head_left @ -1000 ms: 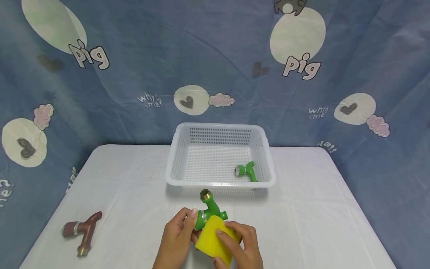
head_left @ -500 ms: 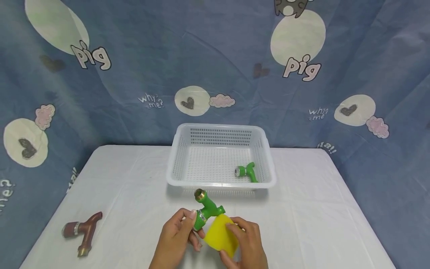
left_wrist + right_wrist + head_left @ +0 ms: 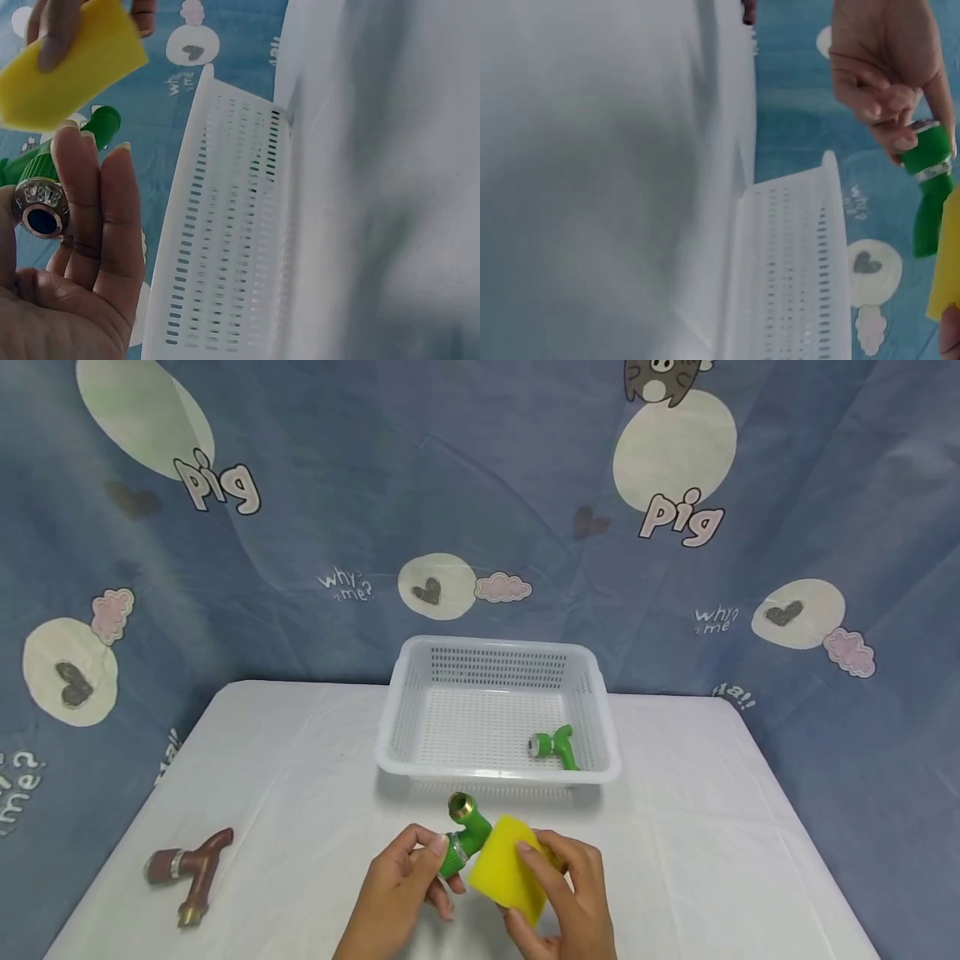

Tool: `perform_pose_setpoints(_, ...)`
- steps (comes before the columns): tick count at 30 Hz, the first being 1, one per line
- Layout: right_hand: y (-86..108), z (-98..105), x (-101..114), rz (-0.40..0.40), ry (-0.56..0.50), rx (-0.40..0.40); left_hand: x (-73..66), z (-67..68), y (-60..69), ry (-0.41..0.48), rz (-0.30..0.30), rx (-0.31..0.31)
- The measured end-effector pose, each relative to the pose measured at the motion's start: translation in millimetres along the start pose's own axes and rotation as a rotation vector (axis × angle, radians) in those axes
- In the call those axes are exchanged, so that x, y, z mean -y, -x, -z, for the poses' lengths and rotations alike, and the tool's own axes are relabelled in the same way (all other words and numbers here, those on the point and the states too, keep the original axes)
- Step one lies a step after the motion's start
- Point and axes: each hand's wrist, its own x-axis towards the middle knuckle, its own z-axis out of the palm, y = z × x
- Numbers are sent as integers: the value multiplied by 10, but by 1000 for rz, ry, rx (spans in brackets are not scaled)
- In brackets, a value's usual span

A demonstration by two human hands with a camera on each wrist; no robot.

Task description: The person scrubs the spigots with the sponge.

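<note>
My left hand (image 3: 401,885) pinches a green faucet (image 3: 474,837) by its ribbed end, thumb on one side and fingers on the other. The faucet's brass-lined opening points up and away. In the left wrist view a silver ring with a dark hole caps the held end of the green faucet (image 3: 37,166). My right hand (image 3: 566,893) grips a yellow sponge (image 3: 510,868) between thumb and fingers. The sponge sits right of the faucet and hides its right side; whether they touch I cannot tell. Only a thumb tip of the right hand (image 3: 950,334) shows in the right wrist view.
A white perforated basket (image 3: 498,774) stands beyond the hands, with a second green faucet (image 3: 557,746) in its right front corner. A brown faucet (image 3: 193,870) lies at the left on the white-covered table (image 3: 300,760). A patterned blue cloth (image 3: 300,510) hangs behind.
The sponge moved from in front of the green faucet, off to the right, then up against its right side in view. The left hand turned the faucet slightly while keeping its grip.
</note>
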Motion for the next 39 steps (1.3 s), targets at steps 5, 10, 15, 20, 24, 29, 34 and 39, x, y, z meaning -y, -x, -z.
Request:
perform_pose_setpoints(5,-16,-33,19,13,15,-7,11,-9,19,-45,-17,28)
perform_pose_setpoints(10,65,-23,-45,-27,91,40,12,3,37,-49,-40,14)
perform_pose_setpoints(15,132,17,-120,-87,128,87,19,3,36,4,-39,-5)
perform_pose_setpoints(20,132,87,-165,-162,58,78,28,10,28,27,-49,-1)
perform_pose_setpoints(24,54,184,-138,-353,-89,113,33,45,20,-60,-93,22)
perform_pose_setpoints(29,-43,264,-54,-397,-189,181,40,56,10,-165,-205,113)
perform_pose_setpoints(34,-75,253,36,-98,11,262,26,49,23,-172,-235,135)
perform_pose_setpoints(39,-45,237,110,0,128,301,8,51,32,-139,-187,87)
